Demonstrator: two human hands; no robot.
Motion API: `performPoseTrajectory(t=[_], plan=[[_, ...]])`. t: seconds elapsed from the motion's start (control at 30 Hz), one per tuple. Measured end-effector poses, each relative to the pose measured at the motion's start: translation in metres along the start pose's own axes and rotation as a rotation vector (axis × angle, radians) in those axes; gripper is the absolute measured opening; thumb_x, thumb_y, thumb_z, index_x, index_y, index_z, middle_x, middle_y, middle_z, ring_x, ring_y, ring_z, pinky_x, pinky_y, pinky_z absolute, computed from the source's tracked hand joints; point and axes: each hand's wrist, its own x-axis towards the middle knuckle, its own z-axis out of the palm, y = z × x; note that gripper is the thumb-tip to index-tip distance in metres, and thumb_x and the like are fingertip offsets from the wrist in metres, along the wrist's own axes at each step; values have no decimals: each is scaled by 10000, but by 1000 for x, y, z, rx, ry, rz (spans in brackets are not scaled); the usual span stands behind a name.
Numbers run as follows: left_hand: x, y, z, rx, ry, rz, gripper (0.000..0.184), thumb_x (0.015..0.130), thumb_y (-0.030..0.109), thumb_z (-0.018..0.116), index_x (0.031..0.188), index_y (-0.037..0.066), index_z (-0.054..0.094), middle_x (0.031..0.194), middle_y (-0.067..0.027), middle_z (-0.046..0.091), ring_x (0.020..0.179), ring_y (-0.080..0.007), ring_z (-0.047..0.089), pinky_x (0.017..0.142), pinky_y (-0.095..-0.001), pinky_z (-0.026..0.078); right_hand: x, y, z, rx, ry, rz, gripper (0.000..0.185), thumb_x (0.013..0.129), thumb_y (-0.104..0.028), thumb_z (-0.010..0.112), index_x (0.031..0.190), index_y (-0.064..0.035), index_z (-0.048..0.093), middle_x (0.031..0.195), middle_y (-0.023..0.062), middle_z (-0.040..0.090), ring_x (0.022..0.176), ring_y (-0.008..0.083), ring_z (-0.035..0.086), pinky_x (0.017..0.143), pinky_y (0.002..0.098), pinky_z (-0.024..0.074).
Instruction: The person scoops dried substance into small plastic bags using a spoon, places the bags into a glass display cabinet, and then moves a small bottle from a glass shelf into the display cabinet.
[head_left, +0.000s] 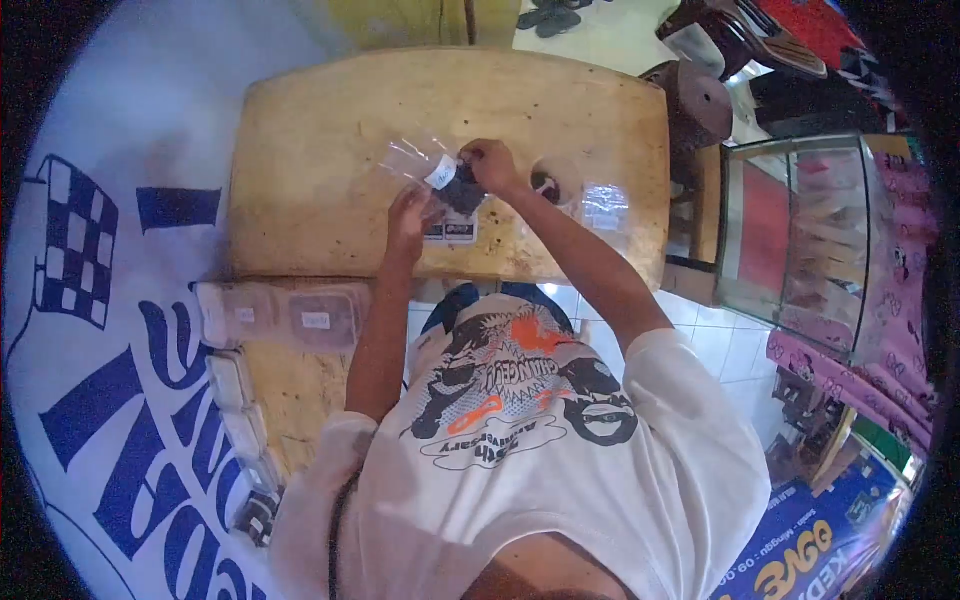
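Note:
A clear plastic bag (pixel 408 160) with a white handwritten label (pixel 441 172) and dark contents (pixel 464 192) is held above the wooden table. My left hand (pixel 409 217) is closed on the bag's near left edge. At its right side, my right hand (pixel 490 165) has its fingers bent and pressed together on the bag, beside the dark contents. What exactly the dark contents are cannot be made out. Small black-and-white printed cards (pixel 458 232) lie under the bag, partly covered by it.
On the wooden table (pixel 330 120), a small round container (pixel 548 184) and a clear plastic packet (pixel 605 207) lie to the right. Labelled plastic boxes (pixel 322 318) stand at the near left. A glass display case (pixel 800 240) is on the right, and a brown chair (pixel 690 100) beyond the table.

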Motion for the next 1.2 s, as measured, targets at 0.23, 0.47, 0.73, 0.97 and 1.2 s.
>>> performPoseTrajectory(t=[0.23,0.47,0.73,0.97,1.2], plan=[[34,-34,-43,434,-26,238,276,903,169,578,1134,19,587,1024,-113,634,940,-220,628,804,-349,543,31,23,50,-182,-88,5,238,783,-202,603,948,-74,716,942,161,690,890,341,662,821,429,521],[57,-42,-67,-27,35,-181,267,921,169,537,1082,-43,544,1003,-150,610,897,-268,639,773,-367,572,33,39,71,-225,9,36,328,802,-167,591,1106,-59,650,1033,205,660,972,351,634,862,429,503],[15,-34,-70,-64,191,-215,415,915,223,563,1256,-3,496,1050,-130,613,930,-259,639,828,-357,539,-7,19,39,-77,112,-60,309,799,-128,599,1084,-15,636,1106,220,615,1063,380,569,936,445,454],[-40,-43,-62,218,207,-289,445,904,250,552,1301,50,533,1095,-90,624,917,-191,622,812,-327,491,-86,-4,27,-104,-28,-120,269,820,-114,611,1065,-5,619,1123,227,582,1074,390,550,955,447,436],[-48,-85,-65,606,63,-156,405,876,194,543,1251,44,572,1017,-87,652,899,-183,617,792,-306,492,-134,26,44,-130,-82,-36,290,817,-76,640,1099,-24,598,1231,205,527,1121,402,521,968,439,429]])
